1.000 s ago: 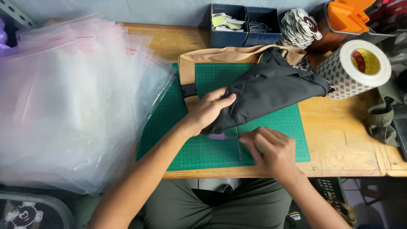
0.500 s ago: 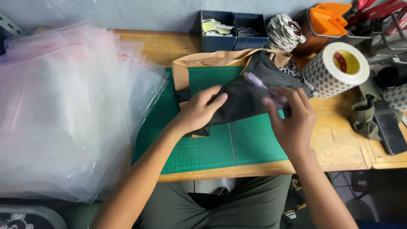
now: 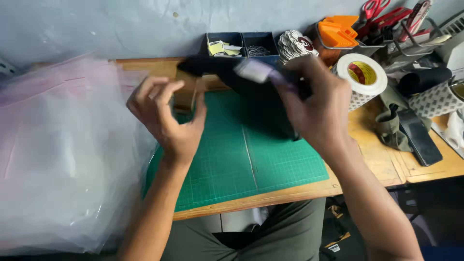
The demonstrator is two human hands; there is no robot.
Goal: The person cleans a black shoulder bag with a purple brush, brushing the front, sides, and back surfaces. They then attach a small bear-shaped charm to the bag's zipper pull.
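**Both hands up over the mat, black fabric piece lifted**

Basically, a long wooden workbench ran across the view, against a pale grey wall. The big heap of clear plastic zip bags covered its left part and hung over the front edge. A green gridded cutting mat lay in the middle of the bench, mostly bare.

The black fabric piece was lifted off the mat, its upper part blurred, hanging from the right hand. That hand was closed around the fabric's top edge together with a small purple pen-like tool; the exact finger grip was too blurred to tell. The left hand was raised just left of the fabric, fingers curled, thumb and forefinger pinching a tan fabric strip; whether the strip joined the black piece I could not tell.

Near the right hand stood a wide white tape roll, with a dark phone lying flat well right of it. Behind the fabric, at the wall, sat two dark blue open bins, one holding yellowish paper scraps. Beside them was a fan of round white scalloped tags, then an orange plastic tool and red-handled scissors in a wire rack.
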